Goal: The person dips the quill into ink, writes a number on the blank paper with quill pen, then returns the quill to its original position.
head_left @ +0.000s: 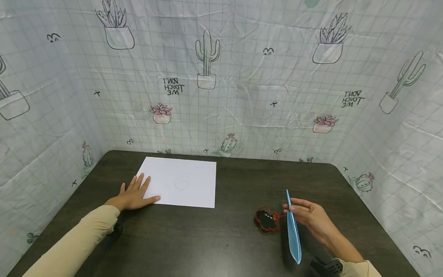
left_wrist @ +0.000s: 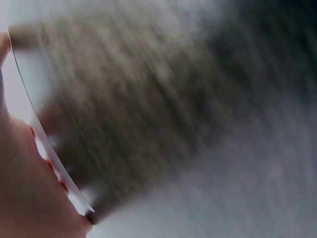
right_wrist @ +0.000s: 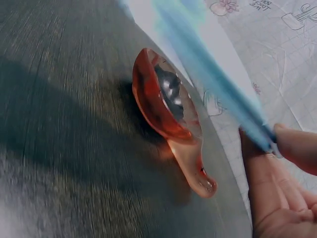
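Note:
My left hand [head_left: 133, 195] lies with spread fingers on the left edge of a white sheet of paper [head_left: 200, 186], which bears a faint drawn circle. In the left wrist view, the hand [left_wrist: 29, 183] shows beside the sheet's edge. Between thumb and fingers, my right hand [head_left: 313, 217] pinches a long, slim, glossy blue feather-shaped piece [head_left: 293, 234] near its narrow end; its broad end points toward me. Left of that hand sits a small translucent red dish [right_wrist: 148, 96] with a short handle, holding shiny black liquid [right_wrist: 170, 89].
A dark wooden table [head_left: 207, 242] bears everything. White cloth [head_left: 242, 77] printed with cacti and a grid hangs behind it and along both sides. Dark bands show at both wrists, the right band [head_left: 327, 266] near the table's front.

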`<action>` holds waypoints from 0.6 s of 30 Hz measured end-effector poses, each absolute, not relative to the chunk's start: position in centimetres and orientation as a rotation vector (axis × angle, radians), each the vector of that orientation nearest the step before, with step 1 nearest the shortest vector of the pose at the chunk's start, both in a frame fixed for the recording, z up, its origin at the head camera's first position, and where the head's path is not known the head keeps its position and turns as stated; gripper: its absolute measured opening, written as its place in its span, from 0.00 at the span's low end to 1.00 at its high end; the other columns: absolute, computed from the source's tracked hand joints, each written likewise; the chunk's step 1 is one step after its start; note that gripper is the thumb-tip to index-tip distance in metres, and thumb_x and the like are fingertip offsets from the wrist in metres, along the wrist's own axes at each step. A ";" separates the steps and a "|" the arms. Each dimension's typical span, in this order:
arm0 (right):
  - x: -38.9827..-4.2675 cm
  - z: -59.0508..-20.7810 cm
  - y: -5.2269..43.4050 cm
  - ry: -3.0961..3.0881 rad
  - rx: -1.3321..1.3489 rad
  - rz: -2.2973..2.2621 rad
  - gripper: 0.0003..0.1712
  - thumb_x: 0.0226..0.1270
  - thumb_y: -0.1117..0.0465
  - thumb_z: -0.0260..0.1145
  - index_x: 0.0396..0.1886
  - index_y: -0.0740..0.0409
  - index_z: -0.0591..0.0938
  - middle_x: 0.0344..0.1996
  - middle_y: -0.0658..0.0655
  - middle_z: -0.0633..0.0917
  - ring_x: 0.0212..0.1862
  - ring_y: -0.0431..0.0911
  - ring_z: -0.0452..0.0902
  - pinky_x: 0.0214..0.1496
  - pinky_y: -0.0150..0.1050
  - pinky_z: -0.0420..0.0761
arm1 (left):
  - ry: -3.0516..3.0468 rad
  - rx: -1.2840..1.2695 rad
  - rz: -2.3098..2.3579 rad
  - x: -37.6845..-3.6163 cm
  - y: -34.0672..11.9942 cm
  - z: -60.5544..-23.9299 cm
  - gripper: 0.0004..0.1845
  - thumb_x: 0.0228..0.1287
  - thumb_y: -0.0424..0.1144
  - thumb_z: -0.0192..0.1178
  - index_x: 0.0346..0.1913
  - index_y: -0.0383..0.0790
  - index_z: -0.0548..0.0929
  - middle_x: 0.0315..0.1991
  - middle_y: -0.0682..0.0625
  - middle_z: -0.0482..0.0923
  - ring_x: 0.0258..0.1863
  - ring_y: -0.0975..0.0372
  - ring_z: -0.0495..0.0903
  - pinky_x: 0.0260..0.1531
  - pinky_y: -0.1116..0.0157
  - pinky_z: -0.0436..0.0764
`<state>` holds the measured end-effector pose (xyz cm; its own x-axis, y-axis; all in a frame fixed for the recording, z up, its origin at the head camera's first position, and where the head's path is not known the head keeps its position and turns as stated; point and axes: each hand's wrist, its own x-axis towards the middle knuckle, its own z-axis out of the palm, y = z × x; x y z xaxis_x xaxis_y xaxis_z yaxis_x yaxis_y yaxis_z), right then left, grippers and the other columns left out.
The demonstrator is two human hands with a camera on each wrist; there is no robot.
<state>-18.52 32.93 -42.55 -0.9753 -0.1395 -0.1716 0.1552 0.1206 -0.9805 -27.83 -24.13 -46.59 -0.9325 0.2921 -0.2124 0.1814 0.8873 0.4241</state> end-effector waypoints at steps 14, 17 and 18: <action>-18.6 -42.4 34.4 2.134 0.037 -1.602 0.22 0.69 0.59 0.63 0.53 0.74 0.79 0.43 0.55 0.86 0.46 0.45 0.83 0.46 0.43 0.83 | 2.786 0.335 0.518 -27.9 -24.0 -46.3 0.59 0.59 0.75 0.45 0.76 0.34 0.39 0.75 0.32 0.27 0.72 0.37 0.27 0.59 0.31 0.25; -18.6 -42.3 34.5 2.198 0.026 -1.494 0.25 0.67 0.58 0.65 0.53 0.76 0.77 0.46 0.58 0.85 0.48 0.47 0.81 0.48 0.46 0.82 | 2.785 0.336 0.511 -27.6 -23.7 -45.8 0.57 0.61 0.72 0.47 0.76 0.33 0.41 0.74 0.30 0.28 0.72 0.36 0.28 0.60 0.31 0.27; -18.7 -42.4 34.6 2.222 0.021 -1.462 0.25 0.67 0.57 0.65 0.53 0.76 0.78 0.45 0.58 0.85 0.48 0.47 0.82 0.48 0.46 0.82 | 2.786 0.339 0.515 -27.5 -23.6 -45.7 0.56 0.61 0.71 0.48 0.76 0.32 0.41 0.74 0.30 0.29 0.72 0.35 0.29 0.60 0.31 0.28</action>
